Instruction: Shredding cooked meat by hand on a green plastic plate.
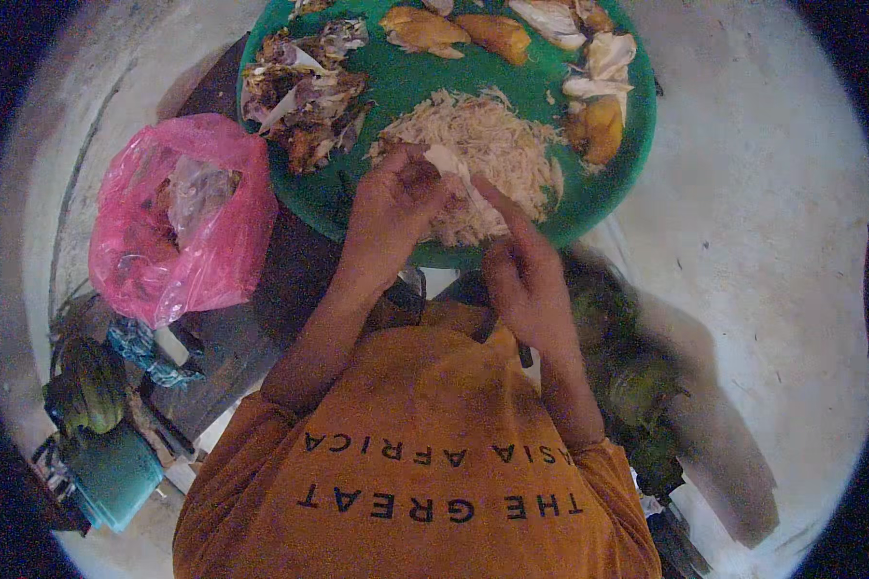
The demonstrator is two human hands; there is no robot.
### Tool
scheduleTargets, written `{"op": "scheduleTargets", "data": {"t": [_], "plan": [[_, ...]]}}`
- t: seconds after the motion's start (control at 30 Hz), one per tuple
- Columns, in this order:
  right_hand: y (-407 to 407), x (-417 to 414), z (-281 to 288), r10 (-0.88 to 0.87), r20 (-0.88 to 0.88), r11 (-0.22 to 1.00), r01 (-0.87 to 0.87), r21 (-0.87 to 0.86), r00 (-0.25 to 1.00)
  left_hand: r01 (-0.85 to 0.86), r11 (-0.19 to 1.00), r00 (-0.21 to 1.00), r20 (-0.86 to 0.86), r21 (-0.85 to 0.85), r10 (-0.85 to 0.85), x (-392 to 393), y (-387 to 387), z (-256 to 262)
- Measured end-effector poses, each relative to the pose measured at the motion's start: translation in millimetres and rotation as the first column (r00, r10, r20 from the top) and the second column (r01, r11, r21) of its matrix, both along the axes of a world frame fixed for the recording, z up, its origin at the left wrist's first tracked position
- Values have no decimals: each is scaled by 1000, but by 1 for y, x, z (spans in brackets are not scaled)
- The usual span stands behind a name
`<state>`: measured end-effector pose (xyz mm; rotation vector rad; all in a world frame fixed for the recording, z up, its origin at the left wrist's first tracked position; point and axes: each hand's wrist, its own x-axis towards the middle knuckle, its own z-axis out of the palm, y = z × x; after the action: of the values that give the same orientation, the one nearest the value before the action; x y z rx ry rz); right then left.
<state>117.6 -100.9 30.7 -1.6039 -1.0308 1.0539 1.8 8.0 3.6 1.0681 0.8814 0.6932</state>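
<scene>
My left hand (398, 210) pinches a pale strip of cooked chicken meat (449, 161) between its fingertips. The index finger of my right hand (529, 268) stretches out to the strip's lower end, its other fingers curled; whether they grip anything is not clear. Both hands are over the near part of a round green tray (420, 79). Beneath them lies a heap of shredded chicken (507, 137). Larger yellow-skinned chicken pieces (423, 30) lie along the far rim, and torn pale chunks (608, 61) along the right. Bones and dark scraps (304, 94) are piled at the tray's left.
An open pink plastic bag (246, 239) with a clear bag (199, 195) inside stands left of the tray. Below it are a crumpled blue patterned wrapper (148, 354), a striped green rounded object (87, 391) and a turquoise flat item (116, 474). Pale floor (760, 239) extends to the right.
</scene>
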Motion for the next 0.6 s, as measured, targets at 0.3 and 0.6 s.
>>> {"op": "scheduleTargets", "data": {"t": [0.3,0.6], "plan": [[4,3,-1,17,89,1000,-17,-5,996,-36,999,999,-13,19,36,1,2,-3],[6,12,1,-150,301,988,153,15,942,-41,999,999,-6,-6,41,-5,7,-9]]}}
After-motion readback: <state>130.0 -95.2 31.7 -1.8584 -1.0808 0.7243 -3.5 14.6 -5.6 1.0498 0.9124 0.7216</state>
